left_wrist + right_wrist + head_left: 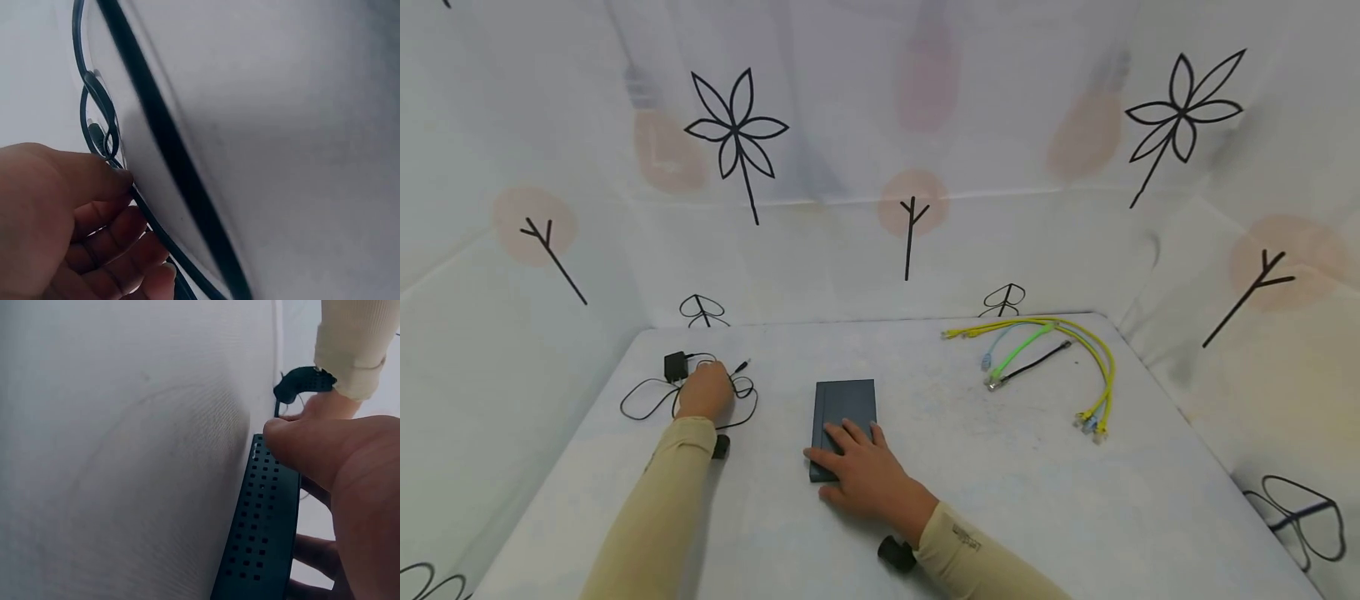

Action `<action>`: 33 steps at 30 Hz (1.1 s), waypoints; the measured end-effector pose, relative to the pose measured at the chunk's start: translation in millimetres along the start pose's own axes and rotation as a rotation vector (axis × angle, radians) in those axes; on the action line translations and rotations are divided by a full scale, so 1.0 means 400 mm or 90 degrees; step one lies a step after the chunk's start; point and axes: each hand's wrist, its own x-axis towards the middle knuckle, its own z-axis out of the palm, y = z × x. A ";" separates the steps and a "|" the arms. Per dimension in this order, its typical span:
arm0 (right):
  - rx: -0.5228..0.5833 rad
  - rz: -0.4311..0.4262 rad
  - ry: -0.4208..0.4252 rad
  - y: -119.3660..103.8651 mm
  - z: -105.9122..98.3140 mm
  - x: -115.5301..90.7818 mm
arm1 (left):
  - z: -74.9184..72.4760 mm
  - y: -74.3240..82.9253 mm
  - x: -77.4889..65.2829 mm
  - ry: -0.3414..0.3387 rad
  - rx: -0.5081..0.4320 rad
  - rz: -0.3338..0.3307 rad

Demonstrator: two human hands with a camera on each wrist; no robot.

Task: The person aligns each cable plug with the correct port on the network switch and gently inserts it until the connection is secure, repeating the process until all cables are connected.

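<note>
At the left of the table my left hand (707,393) pinches the thin black cable (167,140) of a power adapter between thumb and fingers. The adapter's black square block (675,367) lies just beyond that hand, and the barrel plug (741,367) sticks out to its right. Loops of the cable spread on both sides of the hand. A flat dark blue box (844,402), like a network switch, lies at the centre. My right hand (871,477) rests on its near part with fingers spread. Rows of small square holes (256,531) show on the box's side.
Several network cables lie at the back right: long yellow ones (1105,358), a short green one (1022,346), a black one (1037,362) and light blue ones. White printed cloth walls (820,267) enclose the white table (970,467) at the back and sides.
</note>
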 end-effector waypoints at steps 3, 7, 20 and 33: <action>-0.006 0.000 -0.001 -0.005 0.001 0.006 | 0.002 -0.007 -0.001 0.001 -0.010 -0.008; -0.013 0.006 -0.004 -0.009 -0.003 0.011 | 0.000 -0.014 -0.004 0.020 -0.060 -0.012; -0.020 0.041 -0.018 -0.011 -0.009 0.020 | 0.004 -0.038 0.009 0.008 -0.160 -0.042; -0.021 0.050 -0.046 -0.014 -0.017 0.030 | -0.025 -0.028 0.003 -0.010 -0.221 -0.058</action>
